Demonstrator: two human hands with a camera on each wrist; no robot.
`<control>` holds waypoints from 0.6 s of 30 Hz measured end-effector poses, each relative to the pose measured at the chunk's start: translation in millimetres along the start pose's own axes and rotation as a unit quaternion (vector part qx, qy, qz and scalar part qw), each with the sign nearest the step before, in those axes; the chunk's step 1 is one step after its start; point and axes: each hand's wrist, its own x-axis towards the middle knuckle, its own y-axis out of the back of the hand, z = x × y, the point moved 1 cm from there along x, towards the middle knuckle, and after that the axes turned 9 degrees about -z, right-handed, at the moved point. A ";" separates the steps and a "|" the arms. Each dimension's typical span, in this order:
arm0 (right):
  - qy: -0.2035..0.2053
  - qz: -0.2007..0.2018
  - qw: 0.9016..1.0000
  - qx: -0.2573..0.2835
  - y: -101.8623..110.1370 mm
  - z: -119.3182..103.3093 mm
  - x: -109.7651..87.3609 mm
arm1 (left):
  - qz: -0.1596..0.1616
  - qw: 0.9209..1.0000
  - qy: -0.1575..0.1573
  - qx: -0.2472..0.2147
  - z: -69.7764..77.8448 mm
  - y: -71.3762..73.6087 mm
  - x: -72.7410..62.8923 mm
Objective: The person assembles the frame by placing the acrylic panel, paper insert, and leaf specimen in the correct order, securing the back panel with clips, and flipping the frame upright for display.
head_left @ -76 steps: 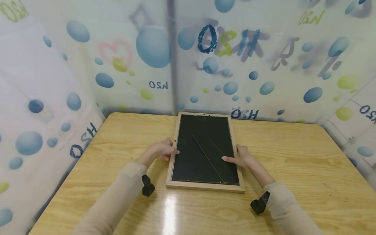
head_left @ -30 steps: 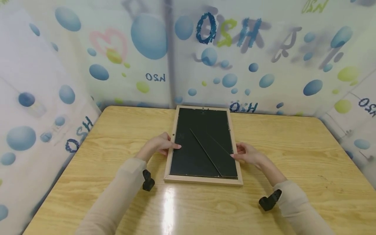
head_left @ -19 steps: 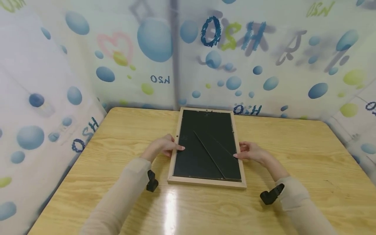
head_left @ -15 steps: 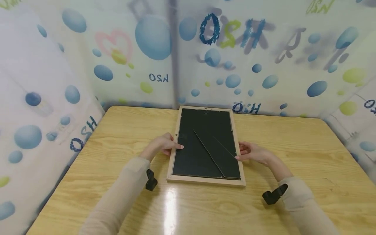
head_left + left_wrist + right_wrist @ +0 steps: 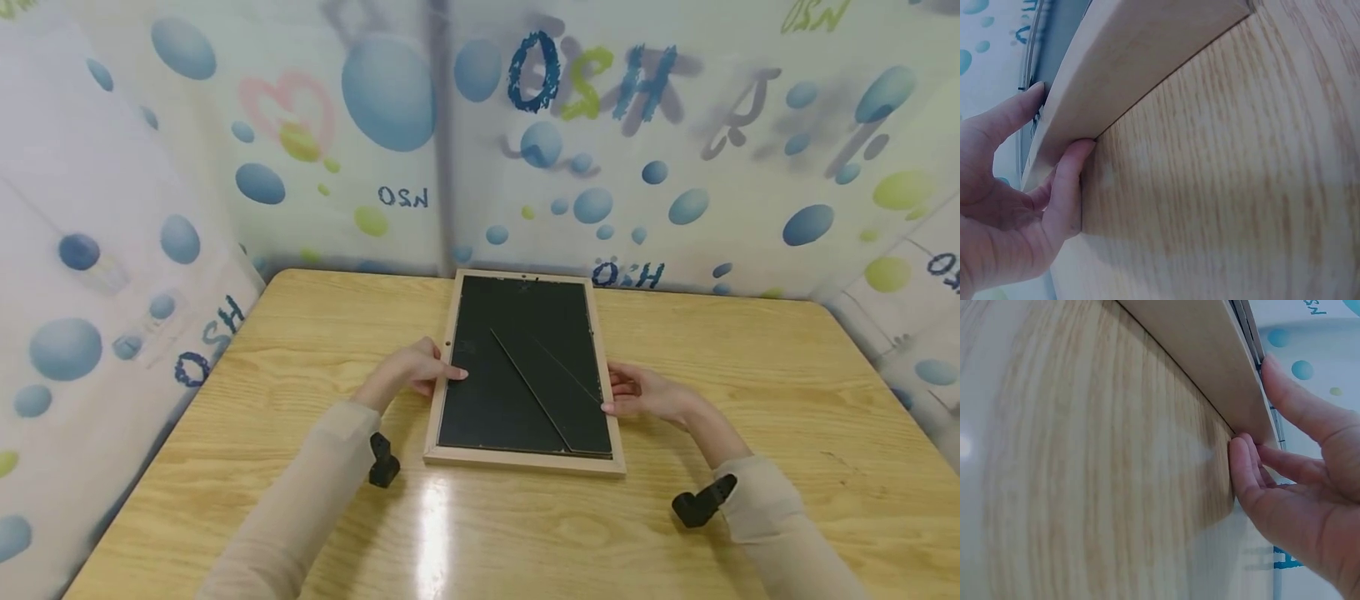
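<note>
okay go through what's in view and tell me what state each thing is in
Wooden frame: lying on the table, back up.
Black board: set inside the frame.
Diagonal flap: folded down over the board; can't tell if slightly raised.
Left hand: grips the frame's left side, thumb on the board.
Right hand: grips the right side, thumb at the board's edge.
</note>
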 end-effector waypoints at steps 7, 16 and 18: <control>-0.034 0.029 0.999 0.012 1.7 -2.2 7.5 | 0.001 1.000 0.002 0.009 -1.9 -1.2 0.6; -0.099 0.120 0.986 0.051 16.0 -19.7 34.1 | 0.008 1.000 0.010 0.006 -2.2 -1.5 -0.1; -0.108 0.133 0.984 0.049 19.0 -21.9 38.4 | 0.008 1.000 0.008 0.001 -1.7 -0.4 -0.9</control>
